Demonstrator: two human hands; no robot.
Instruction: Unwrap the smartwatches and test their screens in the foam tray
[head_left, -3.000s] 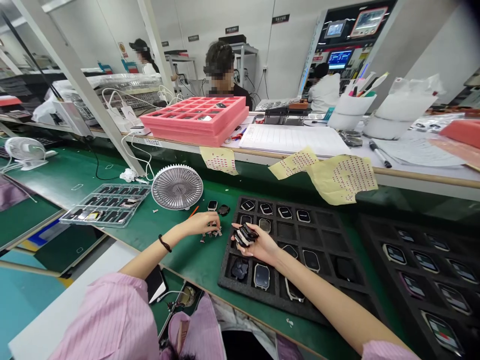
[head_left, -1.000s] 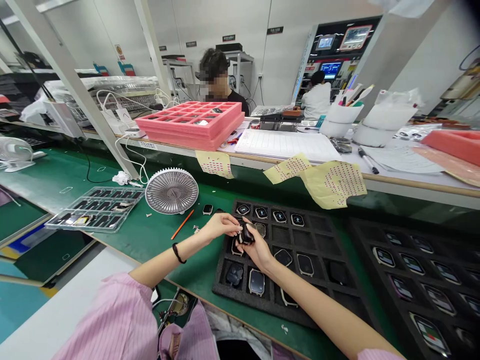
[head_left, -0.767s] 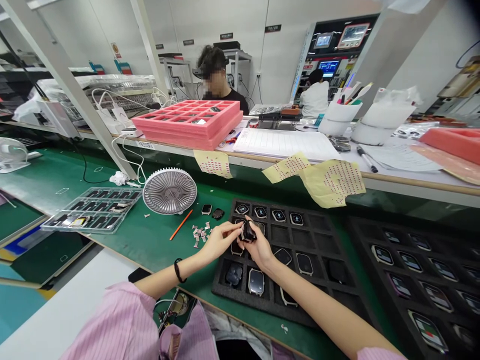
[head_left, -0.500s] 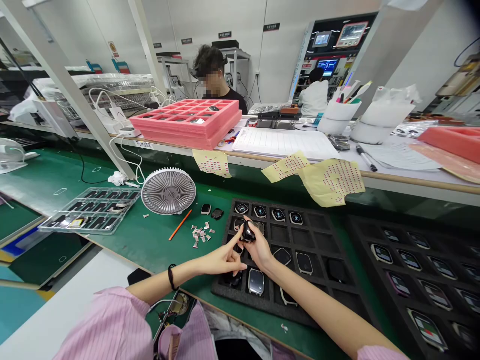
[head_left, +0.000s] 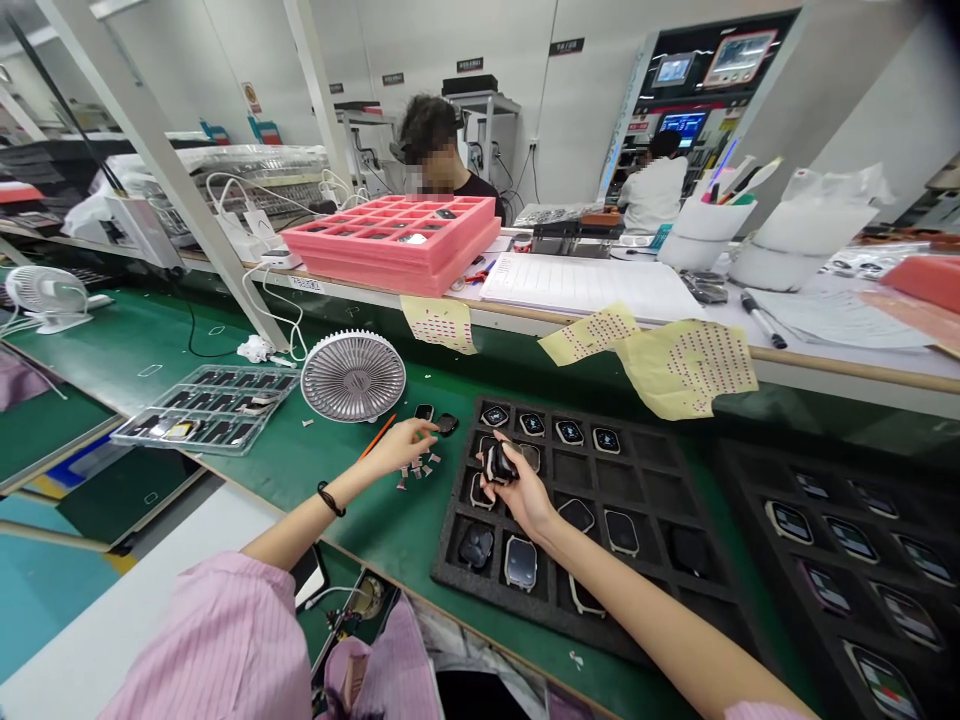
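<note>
My right hand (head_left: pixel 527 492) is wrapped round a dark watch case (head_left: pixel 499 462) above the black foam tray (head_left: pixel 551 600). My left hand (head_left: pixel 405 446) is over the green bench, fingers stretched loosely to the right with nothing visible in them. Its fingertips are close beside a dark round-cornered watch (head_left: pixel 448 424); whether they touch it I cannot tell. Just behind them lies a small square watch (head_left: pixel 424 412). Small pinkish pieces (head_left: pixel 417 470) are scattered under and beside the left hand, and an orange stick (head_left: pixel 379 436) is partly hidden behind it.
A white fan (head_left: pixel 352 377) stands left of the hands, near a clear plastic tray (head_left: pixel 202 408) of dark parts. Another foam tray of watches (head_left: pixel 787 590) is at the right. Pink foam trays (head_left: pixel 390 250) rest on the shelf, yellow sheets (head_left: pixel 686 365) hanging from its edge. A person (head_left: pixel 442 150) sits opposite.
My left hand has left the watch case in my right hand and moved left to the loose watches on the bench. My right hand still holds the case. The view has shifted slightly left.
</note>
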